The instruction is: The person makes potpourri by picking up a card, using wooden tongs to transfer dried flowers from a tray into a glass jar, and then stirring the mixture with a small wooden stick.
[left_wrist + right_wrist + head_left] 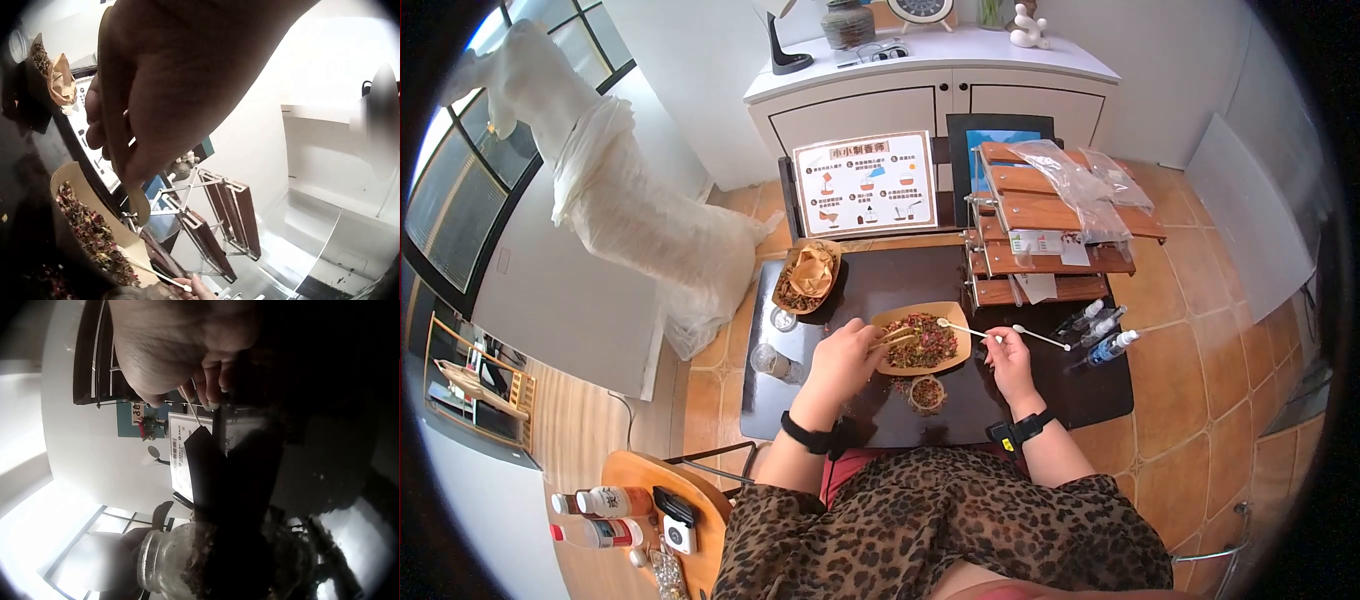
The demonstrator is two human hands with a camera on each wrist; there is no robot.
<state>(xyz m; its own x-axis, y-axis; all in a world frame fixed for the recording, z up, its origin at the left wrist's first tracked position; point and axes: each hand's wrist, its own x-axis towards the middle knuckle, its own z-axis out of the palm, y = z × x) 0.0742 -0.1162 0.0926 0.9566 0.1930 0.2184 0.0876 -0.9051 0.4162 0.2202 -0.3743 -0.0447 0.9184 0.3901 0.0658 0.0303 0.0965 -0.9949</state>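
My left hand (847, 357) grips a pair of wooden tongs (114, 119), whose tips reach over the left side of a kraft paper tray (962, 345). Dried petals and herbs (930, 348) in red, green and yellow fill that tray. On its right side, my right hand (1008, 362) pinches a thin white spoon (968, 329), with the spoon's small bowl over the petals. Just in front of the tray stands a glass jar (164, 559), partly filled with dried bits. Its round mouth faces up in the head view.
A second paper tray (836, 262) with crumpled brown paper stands back left. Near it is a clear jar (768, 360). Another white spoon (1045, 339) lies at right, beside several spray bottles (1110, 346). A wooden tiered rack (1050, 262) and an instruction sign (865, 185) stand behind.
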